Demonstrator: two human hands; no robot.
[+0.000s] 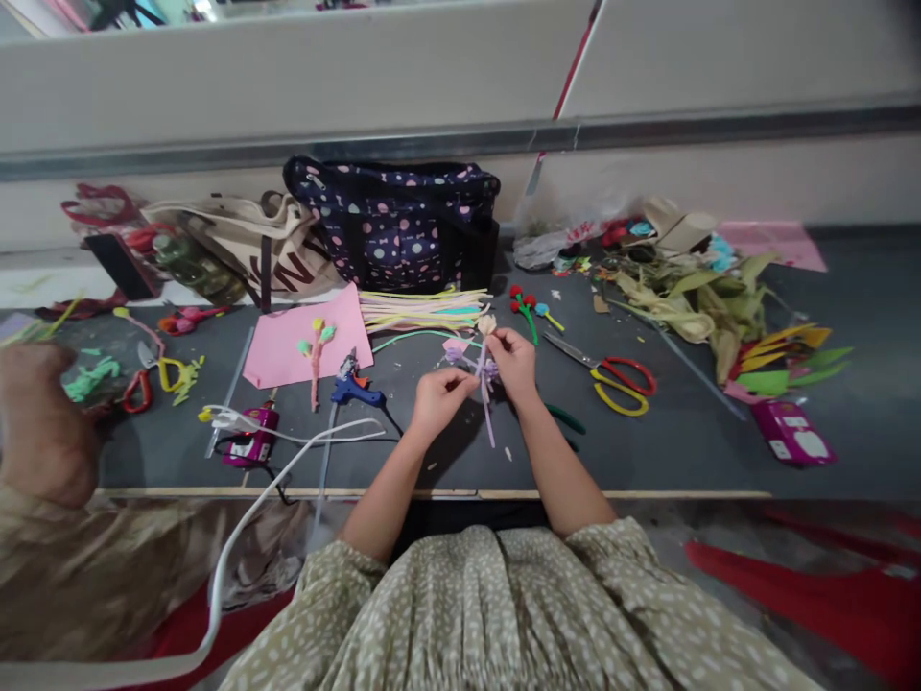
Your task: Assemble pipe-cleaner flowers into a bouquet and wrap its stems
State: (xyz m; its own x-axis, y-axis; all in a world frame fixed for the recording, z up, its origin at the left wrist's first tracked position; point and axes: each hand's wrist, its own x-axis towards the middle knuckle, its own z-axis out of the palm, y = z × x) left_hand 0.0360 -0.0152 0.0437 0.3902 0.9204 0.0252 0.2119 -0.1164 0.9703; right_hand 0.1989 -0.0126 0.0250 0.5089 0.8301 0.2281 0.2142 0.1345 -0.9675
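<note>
Between my two hands is a pipe-cleaner flower with lilac stems, purple blooms and a cream bloom at the top. My right hand pinches it just under the cream bloom. Lower on the stem, the fingertips of my left hand are pressed together on it. A blue glue gun lies left of my left hand. Beyond my hands rests a bundle of pale pipe cleaners. Scissors with red and yellow handles lie open to the right of my right hand.
A pink sheet carries a finished-looking pipe-cleaner sprig. A white cable crosses the table's front edge near a purple box. Bags stand at the back. Dried husks pile up right; another person's arm is left.
</note>
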